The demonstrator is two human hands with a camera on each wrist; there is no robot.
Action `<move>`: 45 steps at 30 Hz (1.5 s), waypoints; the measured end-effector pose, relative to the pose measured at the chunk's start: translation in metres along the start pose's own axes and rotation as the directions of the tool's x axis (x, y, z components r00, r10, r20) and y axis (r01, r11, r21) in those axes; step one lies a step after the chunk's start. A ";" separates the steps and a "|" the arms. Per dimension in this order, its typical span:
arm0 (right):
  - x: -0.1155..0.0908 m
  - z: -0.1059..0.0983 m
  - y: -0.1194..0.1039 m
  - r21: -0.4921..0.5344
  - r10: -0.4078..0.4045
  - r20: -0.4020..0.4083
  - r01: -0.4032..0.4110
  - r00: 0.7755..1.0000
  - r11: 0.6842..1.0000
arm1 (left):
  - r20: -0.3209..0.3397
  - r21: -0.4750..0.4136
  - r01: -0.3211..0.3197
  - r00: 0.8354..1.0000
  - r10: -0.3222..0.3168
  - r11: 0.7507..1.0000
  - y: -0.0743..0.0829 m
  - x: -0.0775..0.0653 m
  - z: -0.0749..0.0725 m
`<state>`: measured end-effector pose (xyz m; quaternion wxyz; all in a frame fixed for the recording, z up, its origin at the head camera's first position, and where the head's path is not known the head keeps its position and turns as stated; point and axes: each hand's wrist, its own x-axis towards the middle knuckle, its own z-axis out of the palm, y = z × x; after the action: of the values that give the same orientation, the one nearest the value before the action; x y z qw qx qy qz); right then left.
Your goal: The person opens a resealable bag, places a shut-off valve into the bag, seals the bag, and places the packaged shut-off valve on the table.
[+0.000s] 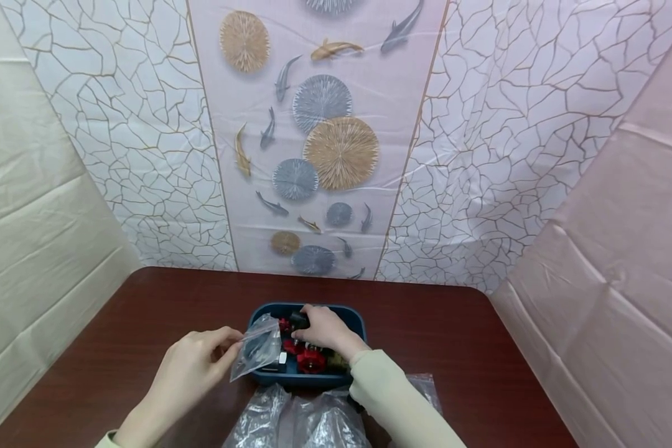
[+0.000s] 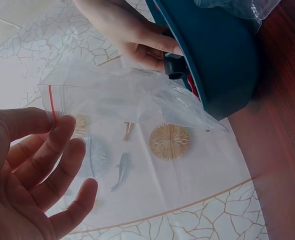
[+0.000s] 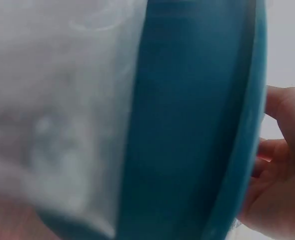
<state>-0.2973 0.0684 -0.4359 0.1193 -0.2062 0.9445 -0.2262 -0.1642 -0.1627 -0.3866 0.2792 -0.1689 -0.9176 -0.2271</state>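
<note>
My left hand (image 1: 193,364) pinches a clear zip-lock bag (image 1: 262,343) at its edge between thumb and index finger. The bag hangs over the left side of a blue plastic bin (image 1: 313,380); the left wrist view shows its red zip strip near my fingertips, and nothing shows inside it. Inside the bin, my right hand (image 1: 327,328) has its thumb and fingers about a black tubular piece (image 2: 175,66). Red knob-like parts (image 1: 312,361) and other small pieces lie below that hand. In the right wrist view the bin wall hides most of my right hand (image 3: 280,165).
More clear plastic bags (image 1: 330,423) lie in front of the bin, partly under my right forearm. The dark red-brown table (image 1: 442,336) extends on both sides. Patterned cloth walls (image 1: 336,249) stand behind and at the sides.
</note>
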 end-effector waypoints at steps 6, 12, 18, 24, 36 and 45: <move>-0.003 -0.001 0.002 0.029 -0.011 -0.012 0.011 1.000 1.000 | 0.012 -0.001 0.005 1.000 -0.005 1.000 -0.001 -0.002 -0.001; -0.004 0.000 0.004 0.030 -0.030 -0.023 0.031 0.999 0.999 | 0.006 0.008 0.002 1.000 -0.002 1.000 -0.002 -0.006 -0.001; -0.010 0.002 0.004 0.104 -0.036 -0.045 0.040 0.998 0.994 | 0.028 0.002 0.009 1.000 -0.009 1.000 -0.001 -0.006 -0.002; -0.014 0.005 0.005 0.171 -0.020 -0.081 0.033 0.997 0.985 | 0.041 0.007 0.006 0.999 -0.007 1.000 -0.002 -0.005 -0.001; -0.032 -0.017 0.003 0.170 -0.064 -0.205 0.100 0.977 0.980 | 0.021 0.002 -0.004 1.000 0.004 1.000 -0.002 -0.005 -0.002; -0.070 -0.047 0.000 0.176 -0.094 -0.323 0.158 0.942 0.972 | 0.014 -0.027 -0.028 0.999 0.028 0.999 0.003 0.000 -0.001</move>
<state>-0.2500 0.1172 -0.3852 -0.0266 -0.2150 0.9088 -0.3565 -0.1625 -0.1610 -0.3854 0.2737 -0.1872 -0.9139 -0.2341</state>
